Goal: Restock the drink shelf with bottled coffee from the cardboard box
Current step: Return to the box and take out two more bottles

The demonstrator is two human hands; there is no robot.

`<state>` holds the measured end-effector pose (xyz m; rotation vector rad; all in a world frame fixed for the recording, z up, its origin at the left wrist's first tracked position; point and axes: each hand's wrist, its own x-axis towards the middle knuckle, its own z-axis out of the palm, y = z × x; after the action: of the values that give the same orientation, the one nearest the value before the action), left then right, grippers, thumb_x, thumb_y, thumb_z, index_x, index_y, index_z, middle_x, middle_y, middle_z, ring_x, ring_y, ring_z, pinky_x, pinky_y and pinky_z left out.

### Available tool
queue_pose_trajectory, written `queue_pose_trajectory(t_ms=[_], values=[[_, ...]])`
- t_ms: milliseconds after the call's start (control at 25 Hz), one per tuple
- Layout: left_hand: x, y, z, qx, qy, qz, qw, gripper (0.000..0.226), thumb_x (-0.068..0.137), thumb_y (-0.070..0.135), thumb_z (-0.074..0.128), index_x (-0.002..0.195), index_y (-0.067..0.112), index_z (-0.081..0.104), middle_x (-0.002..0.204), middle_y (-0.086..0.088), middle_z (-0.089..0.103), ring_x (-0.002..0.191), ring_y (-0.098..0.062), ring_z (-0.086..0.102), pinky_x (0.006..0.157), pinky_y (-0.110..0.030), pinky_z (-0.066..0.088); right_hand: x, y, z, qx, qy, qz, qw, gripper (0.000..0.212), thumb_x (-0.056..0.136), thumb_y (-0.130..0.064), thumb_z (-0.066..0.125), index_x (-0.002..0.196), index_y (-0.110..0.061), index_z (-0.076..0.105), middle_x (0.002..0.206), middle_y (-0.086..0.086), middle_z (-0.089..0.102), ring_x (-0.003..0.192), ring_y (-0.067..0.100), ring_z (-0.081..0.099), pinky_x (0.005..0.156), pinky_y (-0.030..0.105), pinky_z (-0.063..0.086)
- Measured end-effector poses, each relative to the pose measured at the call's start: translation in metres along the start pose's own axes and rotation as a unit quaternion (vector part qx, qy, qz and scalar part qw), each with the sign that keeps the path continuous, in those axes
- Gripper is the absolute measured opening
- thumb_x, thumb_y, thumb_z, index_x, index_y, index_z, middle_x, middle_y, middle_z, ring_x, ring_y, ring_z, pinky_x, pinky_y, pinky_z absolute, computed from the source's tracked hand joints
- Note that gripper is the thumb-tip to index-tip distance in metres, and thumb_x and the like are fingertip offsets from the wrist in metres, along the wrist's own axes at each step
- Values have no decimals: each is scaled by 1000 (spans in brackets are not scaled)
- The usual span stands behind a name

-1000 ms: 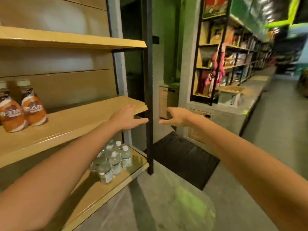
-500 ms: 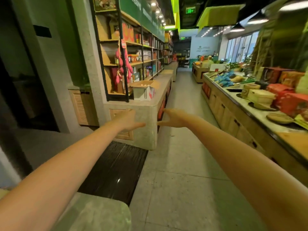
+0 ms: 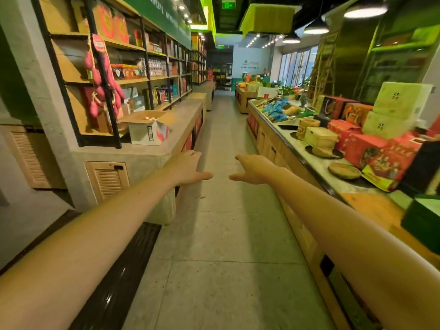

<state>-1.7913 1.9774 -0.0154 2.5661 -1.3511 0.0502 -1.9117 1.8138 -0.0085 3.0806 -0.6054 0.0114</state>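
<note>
Bottled coffee is in neither hand. Your left hand (image 3: 188, 167) and right hand (image 3: 252, 169) stretch out ahead of you over the aisle floor (image 3: 221, 234), with the fingers loose and spread, the thumbs pointing toward each other, and nothing gripped. The likely source is the cardboard box (image 3: 145, 133). It stands with its flaps folded outward on the grey surface (image 3: 185, 115) to your left, just in front of the black-framed rack (image 3: 104, 96). It lies ahead and to the left of your left hand, well apart from it.

You seem to be on the way to fetch more stock. Come up beside the rounded corner of that surface and stop square to the box. Look down into it before you reach. Take each bottle round its body, not by the cap, and lift straight up so it clears the flaps. Watch the flap that leans toward the aisle, since a sleeve or wrist could catch it and drag the box.

The near wall of the box hides its inside. A few small pale round shapes (image 3: 149, 118) show at the open top. They may be caps, but they are too small to tell. The printing on the side of the box is blurred. The drink shelf is out of view, and the display goods (image 3: 371, 148) on your right are smeared.
</note>
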Motion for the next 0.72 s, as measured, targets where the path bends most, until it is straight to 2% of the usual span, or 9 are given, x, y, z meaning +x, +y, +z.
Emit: queue_pose_trajectory(t_ms=[240,560,720], values=[[143,-45,27,8,4,4,1000,85,84,60,51,149,13,21,156,-8,22,141,-25,26,111,-41,30,132,45,21,26,1,5,1000,78,90,-49,52,148,-8,22,154,11,28,139,28,32,113,42,31],[373,-133,26,20,-18,3,1000,78,85,60,50,139,5,34,146,-14,36,130,-28,39,103,-40,37,357,91,-4,27,16,30,999,76,90,-50,52,148,-9,23,153,10,32,137,28,35,111,43,34],[465,-155,38,26,-11,18,999,83,86,55,54,147,9,24,153,-11,28,139,-25,30,110,-38,30,460,120,-7,34,24,33,999,75,91,-48,52,148,-8,24,152,11,32,138,28,35,111,43,33]])
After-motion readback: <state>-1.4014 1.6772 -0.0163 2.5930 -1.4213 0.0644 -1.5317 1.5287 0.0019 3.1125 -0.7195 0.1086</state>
